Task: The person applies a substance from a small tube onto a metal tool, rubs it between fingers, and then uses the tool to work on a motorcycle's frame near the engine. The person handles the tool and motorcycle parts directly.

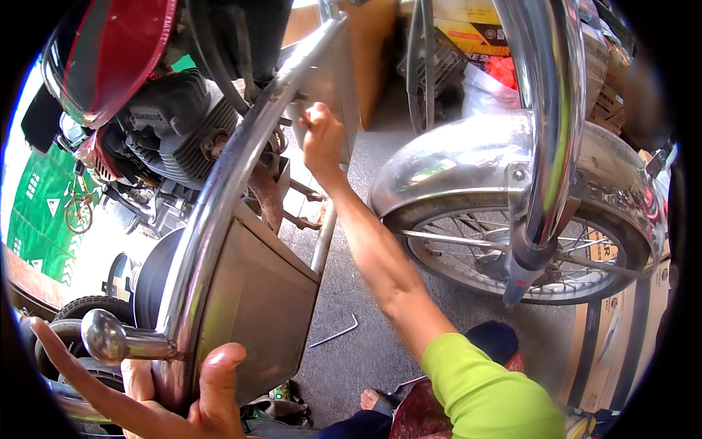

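Observation:
A bent chrome-tube frame (219,172) with a brownish metal panel (252,293) leans across the left half of the view. My left hand (186,417) cradles its lower end, thumb on one side and a finger on the other, index finger stretched out past a round metal knob (104,336). Farther up, my right hand (323,139) is closed beside the frame's inner side, near a flat metal plate (333,80). Something small and dark sticks out by its fingers, too little to name. An L-shaped hex key (336,333) lies on the floor beneath my right arm.
A chrome-fendered wheel (453,168) with a thick chrome fork tube (552,146) stands at the right. A motorcycle engine (175,132) and red tank (117,51) are at upper left. Flattened cardboard (614,344) lies at lower right; a white bag (486,91) sits behind.

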